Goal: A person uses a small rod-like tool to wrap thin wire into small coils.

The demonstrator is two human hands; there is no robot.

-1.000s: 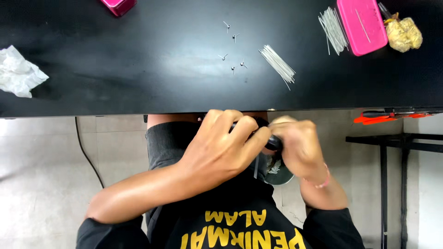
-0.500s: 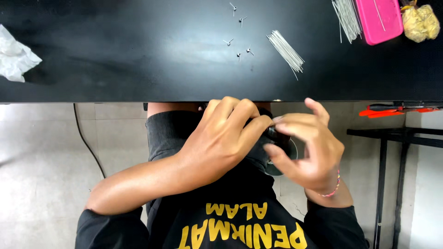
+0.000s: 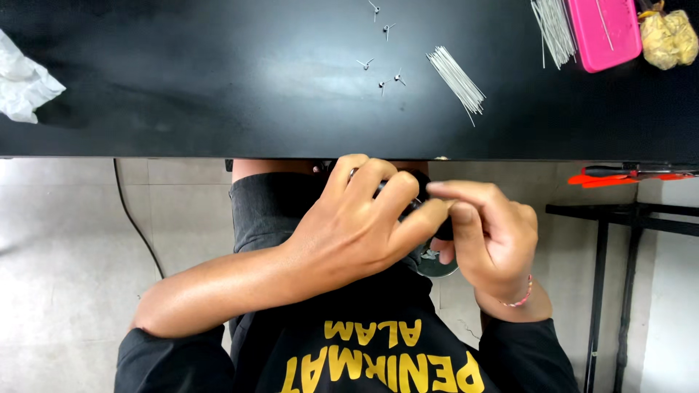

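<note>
Below the near edge of the black table (image 3: 218, 109), both hands were closed together over a small dark object (image 3: 419, 207) held above the lap, largely hidden. The left hand (image 3: 357, 233) had its fingers curled round it, seemingly steadying it, while the right hand (image 3: 495, 233) pinched at it with thumb and forefinger narrow. A bundle of thin metal wires (image 3: 456, 76) and several small pins (image 3: 382, 76) lay on the table, well apart from the hands.

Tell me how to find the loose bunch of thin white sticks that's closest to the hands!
Start at the big black table across the top of the picture and look toward its right half. The bunch of thin white sticks lies slanted there, near the table's front edge, above the right hand. Unlike the other stick bunch, it lies apart from the pink box, just right of some tiny metal bits.
</note>
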